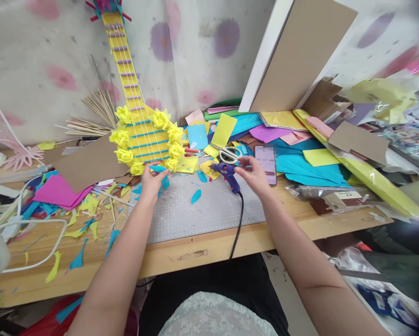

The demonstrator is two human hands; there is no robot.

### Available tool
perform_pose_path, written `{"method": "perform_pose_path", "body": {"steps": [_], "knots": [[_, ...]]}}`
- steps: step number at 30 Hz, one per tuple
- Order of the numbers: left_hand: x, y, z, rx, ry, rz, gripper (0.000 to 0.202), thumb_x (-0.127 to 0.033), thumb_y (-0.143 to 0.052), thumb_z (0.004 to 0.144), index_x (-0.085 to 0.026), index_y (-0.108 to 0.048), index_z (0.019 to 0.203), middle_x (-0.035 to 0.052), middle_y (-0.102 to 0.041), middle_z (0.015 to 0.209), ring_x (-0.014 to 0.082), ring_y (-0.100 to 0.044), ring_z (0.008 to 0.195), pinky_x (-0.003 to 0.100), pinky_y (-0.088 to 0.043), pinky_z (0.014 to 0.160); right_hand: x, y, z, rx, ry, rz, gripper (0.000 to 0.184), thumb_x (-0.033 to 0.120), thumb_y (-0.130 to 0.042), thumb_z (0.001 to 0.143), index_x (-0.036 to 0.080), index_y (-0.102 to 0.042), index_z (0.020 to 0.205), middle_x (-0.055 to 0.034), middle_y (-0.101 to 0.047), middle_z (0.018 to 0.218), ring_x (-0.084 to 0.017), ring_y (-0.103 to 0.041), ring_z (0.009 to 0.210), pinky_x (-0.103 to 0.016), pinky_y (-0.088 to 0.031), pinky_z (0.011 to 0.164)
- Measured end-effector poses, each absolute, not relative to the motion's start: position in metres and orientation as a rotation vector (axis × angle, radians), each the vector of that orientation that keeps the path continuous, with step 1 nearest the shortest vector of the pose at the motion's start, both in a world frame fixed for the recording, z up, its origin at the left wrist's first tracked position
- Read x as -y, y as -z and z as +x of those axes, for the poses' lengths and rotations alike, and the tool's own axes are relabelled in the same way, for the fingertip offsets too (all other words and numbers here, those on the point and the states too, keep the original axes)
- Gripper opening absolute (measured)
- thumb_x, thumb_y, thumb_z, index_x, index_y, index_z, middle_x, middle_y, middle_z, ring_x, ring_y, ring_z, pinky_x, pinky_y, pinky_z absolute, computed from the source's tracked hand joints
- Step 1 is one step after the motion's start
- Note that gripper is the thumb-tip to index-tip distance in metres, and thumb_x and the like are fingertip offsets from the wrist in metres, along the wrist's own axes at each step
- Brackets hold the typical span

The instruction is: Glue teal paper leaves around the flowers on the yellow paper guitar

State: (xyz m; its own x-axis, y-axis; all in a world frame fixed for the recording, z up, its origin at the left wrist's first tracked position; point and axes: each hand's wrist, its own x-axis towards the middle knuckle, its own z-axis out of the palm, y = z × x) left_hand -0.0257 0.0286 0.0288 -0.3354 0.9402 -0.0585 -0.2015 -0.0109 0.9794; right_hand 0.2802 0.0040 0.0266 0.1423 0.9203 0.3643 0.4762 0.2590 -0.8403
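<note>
My left hand (151, 181) is closed, pinching a blue leaf (157, 168) at the lower edge of a yellow paper guitar (148, 140). The guitar leans against the wall, trimmed with yellow flowers, blue stripes and white strings. My right hand (252, 173) has its fingers curled at the rear end of a purple hot glue gun (228, 175), whose nozzle points left over a yellow scrap (209, 169). Loose blue leaves (195, 196) lie on the grey cutting mat (184, 224) between my hands. White-handled scissors (229, 155) rest just behind the glue gun.
A phone (266, 163) showing a timer lies right of my right hand. Coloured sheets (307, 163) pile up behind it, under a leaning board (303, 51). Brown cardboard (90, 163), scraps and a white cable (55, 254) cover the left. The glue gun's black cord (242, 219) crosses the table edge.
</note>
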Motion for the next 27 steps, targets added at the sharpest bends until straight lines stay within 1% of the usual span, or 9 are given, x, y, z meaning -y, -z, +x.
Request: {"method": "perform_pose_path", "body": {"steps": [2,4,6,10,13,18,20,23,27], "knots": [[-0.030,-0.023,-0.015,-1.275,-1.600,0.783,0.047,-0.017,-0.074,0.053,-0.020,-0.051,0.094,-0.0040,-0.061,0.064,0.0139,-0.062,0.060,0.027,-0.051,0.059,-0.002,-0.003,0.282,1.553,-0.569,-1.455,0.059,0.060,-0.068,0.063,0.018,-0.058,0.104,-0.0092,-0.062,0.101,-0.020,-0.057,0.083,-0.036,-0.047,0.074],[-0.031,-0.017,-0.003,-1.232,-1.650,0.727,0.047,-0.016,-0.074,0.053,-0.019,-0.050,0.093,-0.0040,-0.062,0.064,0.0131,-0.062,0.060,0.026,-0.051,0.059,-0.002,0.011,0.276,1.625,-0.564,-1.553,0.062,0.059,-0.068,0.063,0.018,-0.058,0.108,-0.0111,-0.062,0.104,-0.022,-0.057,0.087,-0.037,-0.047,0.075],[-0.029,-0.011,0.009,-1.168,-1.649,0.708,0.048,-0.017,-0.075,0.052,-0.019,-0.050,0.093,-0.0041,-0.063,0.065,0.0122,-0.063,0.060,0.026,-0.051,0.060,-0.003,0.016,0.269,1.696,-0.514,-1.639,0.057,0.056,-0.067,0.066,0.017,-0.061,0.107,-0.0114,-0.063,0.104,-0.024,-0.058,0.091,-0.037,-0.046,0.076],[-0.023,-0.005,0.023,-1.090,-1.595,0.696,0.052,-0.021,-0.077,0.051,-0.020,-0.051,0.095,-0.0045,-0.064,0.067,0.0126,-0.064,0.063,0.028,-0.052,0.065,-0.008,0.013,0.259,1.677,-0.475,-1.767,0.038,0.046,-0.061,0.075,0.015,-0.065,0.097,-0.0110,-0.065,0.100,-0.025,-0.059,0.093,-0.035,-0.044,0.079],[-0.019,-0.003,0.025,-1.090,-1.583,0.688,0.050,-0.022,-0.076,0.053,-0.021,-0.050,0.095,-0.0036,-0.065,0.069,0.0129,-0.065,0.065,0.028,-0.053,0.067,-0.009,0.013,0.258,1.632,-0.505,-1.796,0.035,0.043,-0.059,0.077,0.015,-0.064,0.097,-0.0099,-0.067,0.097,-0.023,-0.061,0.089,-0.034,-0.044,0.077],[-0.019,0.003,0.021,-1.157,-1.528,0.798,0.050,-0.021,-0.075,0.054,-0.020,-0.049,0.097,-0.0034,-0.064,0.069,0.0130,-0.065,0.066,0.026,-0.051,0.064,-0.005,0.013,0.256,1.639,-0.491,-1.837,0.033,0.045,-0.060,0.075,0.015,-0.065,0.088,-0.0099,-0.067,0.091,-0.023,-0.061,0.083,-0.033,-0.044,0.073],[-0.020,0.008,0.018,-1.213,-1.467,0.863,0.050,-0.021,-0.073,0.055,-0.020,-0.048,0.098,-0.0036,-0.063,0.068,0.0132,-0.065,0.065,0.025,-0.050,0.061,-0.003,0.011,0.254,1.628,-0.480,-1.809,0.035,0.046,-0.060,0.076,0.015,-0.065,0.092,-0.0099,-0.068,0.091,-0.023,-0.061,0.083,-0.033,-0.045,0.073],[-0.022,0.016,0.014,-1.280,-1.382,0.981,0.048,-0.021,-0.071,0.058,-0.020,-0.047,0.099,-0.0024,-0.063,0.069,0.0136,-0.064,0.064,0.026,-0.050,0.060,-0.003,0.007,0.251,1.611,-0.460,-1.708,0.040,0.047,-0.057,0.078,0.016,-0.064,0.103,-0.0099,-0.068,0.097,-0.024,-0.061,0.088,-0.034,-0.045,0.076],[-0.022,0.024,0.008,-1.415,-1.304,1.264,0.048,-0.023,-0.069,0.063,-0.020,-0.049,0.106,0.0006,-0.064,0.075,0.0156,-0.064,0.068,0.030,-0.051,0.065,-0.005,0.003,0.245,1.629,-0.505,-1.688,0.041,0.044,-0.058,0.078,0.017,-0.063,0.109,-0.0092,-0.068,0.103,-0.023,-0.061,0.092,-0.033,-0.045,0.078]]}}
